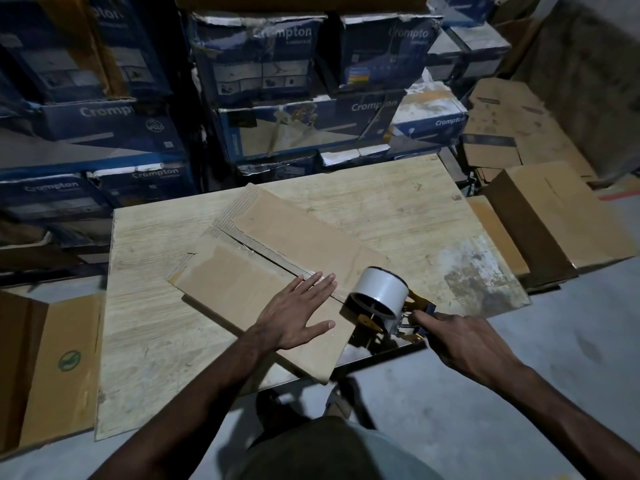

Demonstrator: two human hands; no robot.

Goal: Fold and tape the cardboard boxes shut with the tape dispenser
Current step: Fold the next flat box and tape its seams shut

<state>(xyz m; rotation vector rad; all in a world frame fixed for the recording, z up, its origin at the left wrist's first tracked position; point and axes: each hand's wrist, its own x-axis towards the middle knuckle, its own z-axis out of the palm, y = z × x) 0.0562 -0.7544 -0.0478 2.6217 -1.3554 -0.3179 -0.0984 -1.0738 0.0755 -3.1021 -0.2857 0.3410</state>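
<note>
While the left hand [298,315] lies flat with its fingers spread straight on the cardboard box [304,237], its grip apart and only pressing down, the right hand [464,344] has its grip clamped round the handle of the tape dispenser [384,303], index finger stretched along the frame. The box sits low and closed at the centre of the frame, skewed across the pale wooden worktop [156,306], its near corner jutting past the front edge. Its two top flaps meet along a seam [277,259] that runs from the upper left down to the dispenser, whose white roll stands at the seam's near end, just right of the left fingertips. Blue printed cartons [304,126] are stacked across the top of the frame. A brown carton [554,220] stands at the right, and another brown carton [59,358] lies at the lower left on the grey floor [519,393].
</note>
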